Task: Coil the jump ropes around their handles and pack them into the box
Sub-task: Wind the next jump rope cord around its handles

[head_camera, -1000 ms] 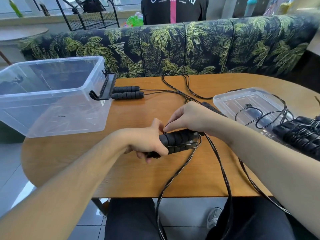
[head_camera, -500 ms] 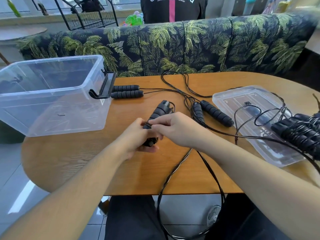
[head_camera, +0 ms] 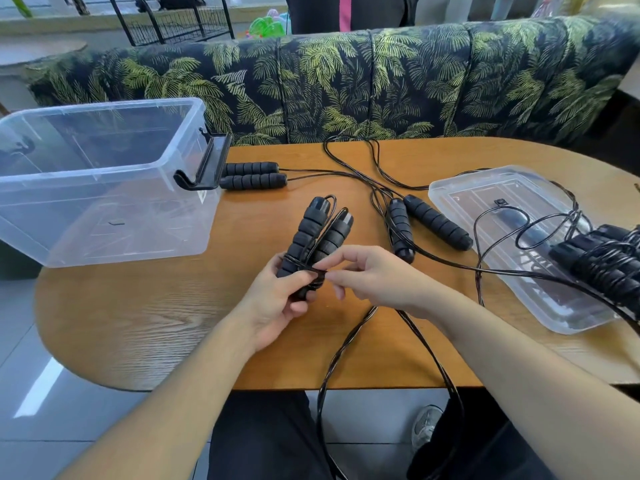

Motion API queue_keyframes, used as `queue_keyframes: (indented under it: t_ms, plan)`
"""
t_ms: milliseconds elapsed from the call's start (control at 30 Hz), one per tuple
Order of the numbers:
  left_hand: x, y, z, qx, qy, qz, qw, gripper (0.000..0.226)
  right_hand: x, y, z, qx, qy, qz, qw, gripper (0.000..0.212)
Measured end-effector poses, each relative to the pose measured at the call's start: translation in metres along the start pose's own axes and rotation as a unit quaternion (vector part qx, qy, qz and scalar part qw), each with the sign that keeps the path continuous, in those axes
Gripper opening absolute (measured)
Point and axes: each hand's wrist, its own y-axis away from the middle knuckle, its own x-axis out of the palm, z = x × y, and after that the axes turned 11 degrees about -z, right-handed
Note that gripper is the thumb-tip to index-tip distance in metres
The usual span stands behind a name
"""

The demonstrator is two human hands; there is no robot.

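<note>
L hand (head_camera: 277,299) grips the lower ends of two black ribbed foam handles (head_camera: 313,240), held side by side w/ tips pointing away, above the table (head_camera: 138,323). R hand (head_camera: 367,275) pinches the thin black cord (head_camera: 341,344) against the handles, a couple of turns already round them; the rest drops off the near edge. Clear box (head_camera: 100,181) sits at left, w/ another handle pair (head_camera: 252,175) just beside its latch. A third pair (head_camera: 426,225) lies right of centre, and a coiled bundle (head_camera: 602,261) rests on the lid (head_camera: 519,202).
</note>
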Motion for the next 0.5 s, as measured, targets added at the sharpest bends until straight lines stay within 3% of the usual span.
queue_keyframes:
  t_ms: [133,300,500]
  plan:
    - [-0.007,0.002,0.001,-0.011,0.058,0.056,0.997,0.048,0.005,-0.003,-0.015,0.012,-0.022,-0.035,0.999,0.027]
    - [-0.016,0.004,0.003,-0.026,0.079,0.130,0.988,0.062,-0.003,0.003,-0.026,-0.020,-0.055,0.034,0.998,0.013]
    - [-0.015,0.004,0.004,-0.033,0.122,0.123,0.984,0.080,0.012,0.001,-0.039,-0.078,0.002,-0.017,0.997,0.013]
